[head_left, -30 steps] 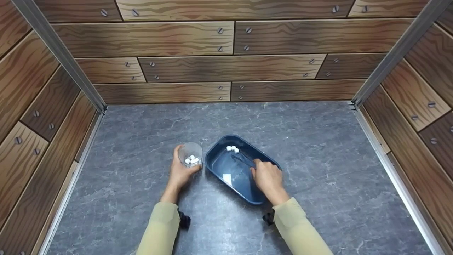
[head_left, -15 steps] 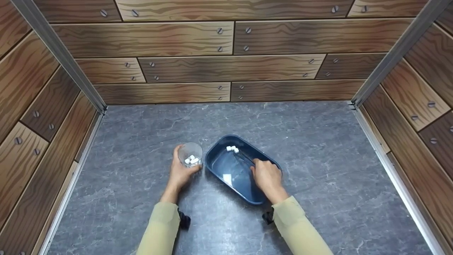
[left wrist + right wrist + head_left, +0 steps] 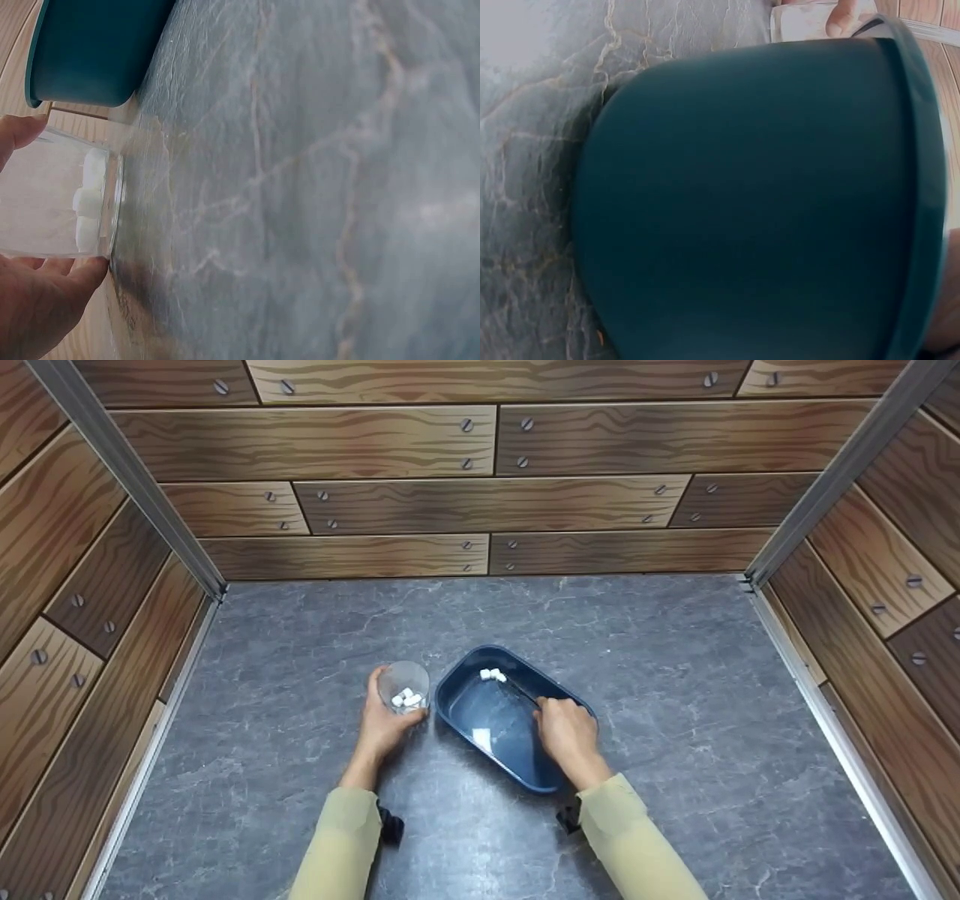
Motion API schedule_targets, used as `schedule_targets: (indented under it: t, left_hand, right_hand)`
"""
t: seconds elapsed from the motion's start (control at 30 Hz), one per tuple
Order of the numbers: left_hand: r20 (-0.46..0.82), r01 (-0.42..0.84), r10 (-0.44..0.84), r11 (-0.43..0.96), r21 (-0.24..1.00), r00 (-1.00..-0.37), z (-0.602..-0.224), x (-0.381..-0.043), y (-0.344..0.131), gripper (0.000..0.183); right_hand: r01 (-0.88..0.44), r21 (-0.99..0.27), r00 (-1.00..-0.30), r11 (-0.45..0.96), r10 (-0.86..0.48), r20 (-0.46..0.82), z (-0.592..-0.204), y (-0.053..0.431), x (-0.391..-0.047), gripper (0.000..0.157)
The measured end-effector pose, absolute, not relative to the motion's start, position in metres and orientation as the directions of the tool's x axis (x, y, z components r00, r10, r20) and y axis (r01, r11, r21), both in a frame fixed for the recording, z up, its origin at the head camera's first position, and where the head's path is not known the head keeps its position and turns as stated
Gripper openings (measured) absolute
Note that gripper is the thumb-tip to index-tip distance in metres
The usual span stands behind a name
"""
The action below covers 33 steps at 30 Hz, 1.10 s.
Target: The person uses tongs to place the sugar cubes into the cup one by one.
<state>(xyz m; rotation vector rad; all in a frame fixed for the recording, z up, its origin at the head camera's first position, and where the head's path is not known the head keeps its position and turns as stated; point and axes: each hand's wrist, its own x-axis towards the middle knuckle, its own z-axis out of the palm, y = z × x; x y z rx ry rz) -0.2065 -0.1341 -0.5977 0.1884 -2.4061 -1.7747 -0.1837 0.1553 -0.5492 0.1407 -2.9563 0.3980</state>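
My left hand (image 3: 385, 718) holds a clear cup (image 3: 403, 679) upright on the grey surface, fingers and thumb around its sides. Several small white pieces, like mini marshmallows (image 3: 88, 201), lie at its bottom. To the right is a dark blue tray (image 3: 459, 712), set at a slant. My right hand (image 3: 568, 735) is over its right side, gripping thin dark tweezers (image 3: 521, 690) that point to the far left. Their tips are right at the nearest of three white marshmallow pieces (image 3: 486, 674) grouped in the tray's far end. The right wrist view shows mostly the tray's outer wall (image 3: 757, 202).
The grey marbled surface (image 3: 300, 630) extends around the tray and cup. Wood-patterned panels (image 3: 480, 502) stand at the back and both sides, with metal posts (image 3: 825, 480) in the corners. A bright light reflection lies in the tray.
The tweezers' prongs have come together and their tips have moved up to the nearest marshmallow piece, which now sits slightly tilted. My left hand and the cup have stayed still.
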Motion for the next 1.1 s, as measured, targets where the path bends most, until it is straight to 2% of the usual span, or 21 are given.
schedule_targets:
  t: [0.2,0.63,1.1]
  left_hand:
    - [0.040,-0.017,-0.186,0.294,0.956,-0.982,-0.599,-0.208,-0.134,0.102]
    - [0.062,0.009,-0.186,0.275,0.961,-0.981,-0.599,-0.207,-0.134,0.103]
    - [0.040,-0.019,-0.194,0.294,0.956,-0.980,-0.598,-0.208,-0.134,0.101]
  right_hand:
    - [-0.119,-0.255,-0.984,0.960,-0.079,0.160,-0.548,0.156,-0.184,0.009]
    - [-0.106,-0.340,-0.992,0.934,-0.078,0.096,-0.537,0.159,-0.178,0.023]
    - [-0.159,-0.383,-0.980,0.910,-0.097,0.175,-0.529,0.157,-0.170,0.012]
